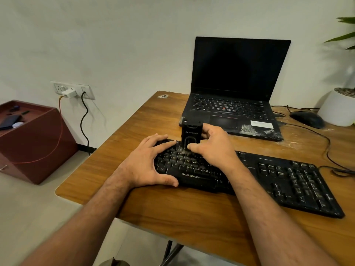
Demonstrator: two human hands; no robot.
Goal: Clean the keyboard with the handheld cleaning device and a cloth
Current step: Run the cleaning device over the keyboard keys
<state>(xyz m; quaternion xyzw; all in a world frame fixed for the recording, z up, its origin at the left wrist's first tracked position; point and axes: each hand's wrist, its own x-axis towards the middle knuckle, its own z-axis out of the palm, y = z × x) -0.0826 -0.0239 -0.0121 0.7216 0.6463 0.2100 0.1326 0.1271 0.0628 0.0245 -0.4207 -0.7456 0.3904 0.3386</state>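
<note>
1. Your right hand (213, 144) fingers (206, 133) are clenched round the handheld cleaning device (191, 135), thumb across its front. It stands upright with its lower end on the upper-left key rows of the keyboard (249, 177).
2. Your left hand (148, 162) is spread flat over the keyboard's left end, fingers straight, thumb along the front edge. It braces and grips nothing.
3. The keyboard lies across the table (192, 217), its left end near the table's left edge. Pale dust shows on the keys, heaviest on the right-hand block.
4. No cloth in view, so I judge the wipe step not yet done.
5. Risk: your left fingertips sit just beside the device. Sweep left and you hit them.
6. Risk: ease the left hand's press and the keyboard could skid toward the table's left edge.
7. Risk: debris may blow onto the laptop (232, 112) just behind the keyboard, already dusty.
8. Risk: the keyboard's cable (326, 150) trails off right; it could snag.
</note>
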